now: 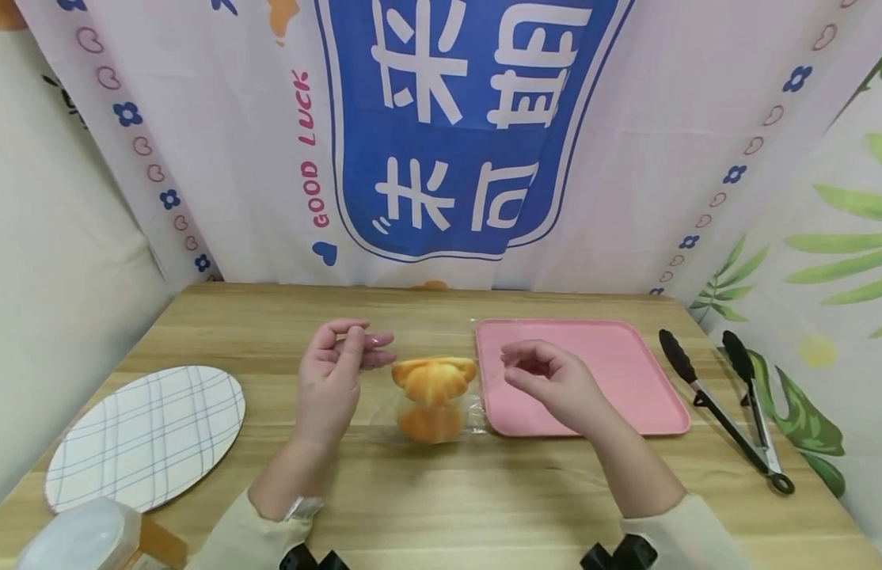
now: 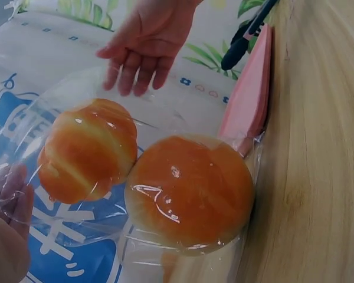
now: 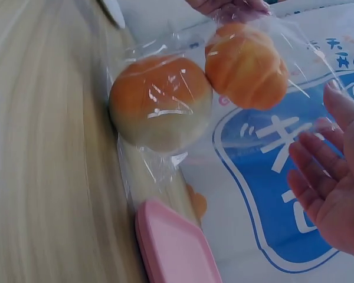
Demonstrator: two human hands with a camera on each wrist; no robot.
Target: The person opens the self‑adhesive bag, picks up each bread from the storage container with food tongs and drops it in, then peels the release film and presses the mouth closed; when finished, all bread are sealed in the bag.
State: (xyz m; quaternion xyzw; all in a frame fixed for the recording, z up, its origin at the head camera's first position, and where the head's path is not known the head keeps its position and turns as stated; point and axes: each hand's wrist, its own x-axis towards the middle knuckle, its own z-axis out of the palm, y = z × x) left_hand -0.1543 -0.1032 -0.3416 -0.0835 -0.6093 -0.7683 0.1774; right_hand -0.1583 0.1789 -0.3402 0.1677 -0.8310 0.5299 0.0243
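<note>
A clear plastic bag (image 1: 477, 412) stands at mid table with two breads in it. The lower one is a round, glossy bun (image 2: 189, 194); on top of it sits a ridged, golden roll (image 3: 246, 66). My left hand (image 1: 330, 376) is at the bag's left, fingers loosely bent, and in the left wrist view its fingers overlap the clear film. To the bag's right my right hand (image 1: 551, 384) hovers, palm toward the bag. In the right wrist view its fingers (image 3: 315, 171) are spread loosely, with nothing gripped.
A pink tray (image 1: 655, 404) lies right of the bag, partly under my right hand. Black-tipped tongs (image 1: 729, 419) rest at the far right. On the left are an oval checked board (image 1: 156, 435) and a lidded jar (image 1: 92, 538). A printed cloth (image 1: 256, 158) hangs behind.
</note>
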